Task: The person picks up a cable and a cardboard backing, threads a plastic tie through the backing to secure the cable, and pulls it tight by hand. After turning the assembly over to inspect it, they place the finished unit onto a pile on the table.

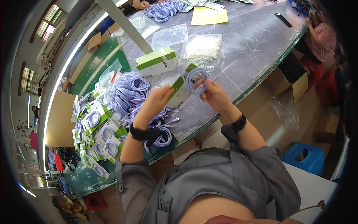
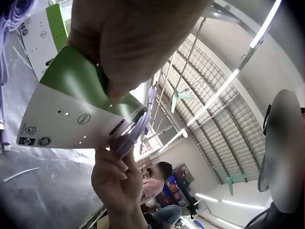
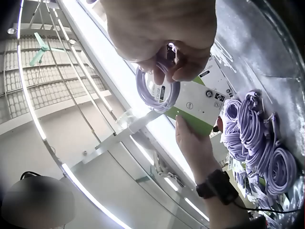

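My left hand (image 1: pixel 158 98) pinches the green end of a green-and-white packaging card (image 2: pixel 62 114), which is tilted above the table. In my right hand (image 1: pixel 217 96), thumb and fingers grip a coiled light-purple cable (image 3: pixel 142 90) held against the card's other end. Card print shows through the coil's middle in the right wrist view. Part of the coil is hidden behind the right fingers. Close to the left forearm lies a heap of loose purple cable coils (image 1: pixel 128 91). Left of it are many cards with coils on them (image 1: pixel 112 147).
A stack of green-and-white cards (image 1: pixel 158 64) stands beyond my hands, beside a clear bag of white ties (image 1: pixel 203 50). Farther back lie a yellow sheet (image 1: pixel 209 16), a phone (image 1: pixel 283 19) and more purple cables (image 1: pixel 164 11). A blue stool (image 1: pixel 304 158) stands at right.
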Tool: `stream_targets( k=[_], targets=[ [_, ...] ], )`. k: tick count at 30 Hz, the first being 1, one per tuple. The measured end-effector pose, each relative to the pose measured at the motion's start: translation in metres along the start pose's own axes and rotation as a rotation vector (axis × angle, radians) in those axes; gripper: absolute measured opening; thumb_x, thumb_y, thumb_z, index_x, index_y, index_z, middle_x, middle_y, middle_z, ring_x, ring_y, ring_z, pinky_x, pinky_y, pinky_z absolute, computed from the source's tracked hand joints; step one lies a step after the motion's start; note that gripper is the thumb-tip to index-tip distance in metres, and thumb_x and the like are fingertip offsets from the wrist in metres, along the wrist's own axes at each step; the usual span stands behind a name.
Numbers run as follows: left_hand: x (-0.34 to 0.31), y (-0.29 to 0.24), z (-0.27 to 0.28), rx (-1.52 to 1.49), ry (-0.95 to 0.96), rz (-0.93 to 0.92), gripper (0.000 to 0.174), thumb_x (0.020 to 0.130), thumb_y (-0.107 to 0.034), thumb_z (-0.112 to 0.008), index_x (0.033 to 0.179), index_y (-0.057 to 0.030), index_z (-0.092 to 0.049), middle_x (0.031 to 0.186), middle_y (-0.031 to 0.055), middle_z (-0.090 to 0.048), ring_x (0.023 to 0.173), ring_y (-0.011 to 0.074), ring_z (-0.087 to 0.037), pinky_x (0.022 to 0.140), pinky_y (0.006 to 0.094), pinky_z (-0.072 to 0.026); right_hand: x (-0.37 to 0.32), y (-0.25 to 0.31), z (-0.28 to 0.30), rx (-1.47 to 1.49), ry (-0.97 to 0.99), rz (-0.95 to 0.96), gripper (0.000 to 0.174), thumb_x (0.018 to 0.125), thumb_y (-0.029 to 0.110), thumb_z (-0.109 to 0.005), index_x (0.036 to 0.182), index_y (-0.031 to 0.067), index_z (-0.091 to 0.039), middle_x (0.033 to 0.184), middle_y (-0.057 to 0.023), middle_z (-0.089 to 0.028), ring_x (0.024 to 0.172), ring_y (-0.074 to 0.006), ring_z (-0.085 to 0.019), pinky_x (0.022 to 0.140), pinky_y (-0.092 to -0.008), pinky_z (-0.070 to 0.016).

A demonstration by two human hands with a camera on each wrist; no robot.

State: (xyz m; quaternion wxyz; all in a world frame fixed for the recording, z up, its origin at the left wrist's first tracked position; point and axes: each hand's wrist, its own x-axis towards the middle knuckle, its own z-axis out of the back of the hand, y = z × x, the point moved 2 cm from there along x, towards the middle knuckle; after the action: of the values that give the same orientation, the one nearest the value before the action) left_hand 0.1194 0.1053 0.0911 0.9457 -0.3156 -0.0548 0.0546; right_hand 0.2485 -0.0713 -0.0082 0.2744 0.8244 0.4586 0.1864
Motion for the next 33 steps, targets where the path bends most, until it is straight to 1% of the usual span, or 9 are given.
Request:
stream_targets(
  k=[5,8,11,15,17,19,21,26,33],
  targets=[
    [-0.036,-0.024,-0.005,0.026,-0.409,-0.146,0.019,0.085,-0.012,-0.060,0.100,0.0000,-0.059,0.096,0.0176,-0.061,0.090,0.0350,-0.056,0.084,0.0357,-0.0445,0.009,0.008,-0.008,0.133,0.135,0.090,0.030,0.096,0.035,-0.048,0.102,0.0079,-0.059,0.093,-0.0025,-0.057,0.064,-0.0108,-0.048,0.057,-0.0234,-0.0394],
    [-0.070,-0.019,-0.013,-0.023,-0.670,-0.031,0.060,0.071,0.000,-0.072,0.126,-0.0004,-0.047,0.128,0.0169,-0.048,0.120,0.0312,-0.046,0.094,0.0377,-0.0403,0.006,0.012,-0.018,0.278,0.045,0.145,0.029,0.097,0.032,-0.047,0.103,0.0060,-0.058,0.090,-0.0024,-0.056,0.066,-0.0111,-0.046,0.058,-0.0229,-0.0395],
    [-0.080,0.026,-0.071,-0.828,-0.261,0.164,0.056,0.076,-0.003,-0.068,0.127,0.0001,-0.045,0.130,0.0135,-0.045,0.111,0.0202,-0.050,0.094,0.0323,-0.0438,-0.004,0.007,-0.039,0.493,-0.010,0.024,0.027,0.097,0.028,-0.046,0.103,0.0040,-0.058,0.089,-0.0031,-0.056,0.067,-0.0112,-0.044,0.057,-0.0226,-0.0397],
    [-0.081,0.017,-0.133,-0.787,-0.261,0.059,0.062,0.074,-0.001,-0.069,0.130,-0.0010,-0.042,0.133,0.0108,-0.044,0.118,0.0186,-0.047,0.099,0.0327,-0.0393,-0.013,-0.011,-0.060,0.545,0.051,-0.108,0.026,0.097,0.026,-0.047,0.103,0.0028,-0.057,0.091,-0.0034,-0.056,0.067,-0.0113,-0.044,0.057,-0.0226,-0.0402],
    [-0.072,0.007,-0.143,-1.020,-0.372,-0.198,0.078,0.073,-0.002,-0.069,0.140,-0.0017,-0.029,0.146,0.0105,-0.029,0.135,0.0207,-0.027,0.110,0.0357,-0.0240,-0.018,-0.016,-0.065,0.534,0.037,-0.151,0.026,0.097,0.027,-0.047,0.104,0.0030,-0.057,0.093,-0.0038,-0.057,0.066,-0.0114,-0.045,0.057,-0.0226,-0.0402],
    [-0.075,0.015,-0.145,-0.408,-0.471,-0.042,0.053,0.087,-0.018,-0.062,0.133,-0.0008,-0.042,0.134,0.0100,-0.046,0.122,0.0201,-0.044,0.099,0.0347,-0.0373,-0.023,-0.020,-0.061,0.402,0.022,-0.162,0.028,0.097,0.028,-0.046,0.104,0.0029,-0.056,0.093,-0.0037,-0.057,0.066,-0.0112,-0.047,0.057,-0.0233,-0.0415],
    [-0.072,0.003,-0.131,-1.254,-0.860,0.266,0.041,0.094,-0.030,-0.052,0.122,0.0002,-0.052,0.114,0.0098,-0.060,0.099,0.0197,-0.057,0.082,0.0323,-0.0460,-0.029,-0.019,-0.059,0.268,0.000,-0.184,0.029,0.097,0.029,-0.046,0.105,0.0027,-0.056,0.093,-0.0036,-0.058,0.066,-0.0110,-0.049,0.058,-0.0240,-0.0427],
    [-0.079,0.022,-0.103,-0.716,-0.919,0.173,0.024,0.098,-0.015,-0.047,0.104,0.0044,-0.059,0.095,0.0090,-0.063,0.084,0.0197,-0.059,0.073,0.0305,-0.0466,-0.035,0.007,-0.047,-0.567,-0.243,0.308,0.025,0.092,0.024,-0.058,0.102,0.0009,-0.056,0.084,-0.0068,-0.058,0.057,-0.0093,-0.055,0.050,-0.0238,-0.0463],
    [-0.071,-0.004,-0.114,-0.197,-0.607,-0.201,0.029,0.096,-0.019,-0.048,0.115,0.0015,-0.052,0.109,0.0097,-0.057,0.096,0.0181,-0.054,0.080,0.0325,-0.0425,-0.019,0.002,-0.063,-0.804,-0.002,-0.121,0.030,0.092,0.027,-0.058,0.101,-0.0018,-0.057,0.085,-0.0078,-0.059,0.062,-0.0111,-0.060,0.056,-0.0226,-0.0518]
  ],
)
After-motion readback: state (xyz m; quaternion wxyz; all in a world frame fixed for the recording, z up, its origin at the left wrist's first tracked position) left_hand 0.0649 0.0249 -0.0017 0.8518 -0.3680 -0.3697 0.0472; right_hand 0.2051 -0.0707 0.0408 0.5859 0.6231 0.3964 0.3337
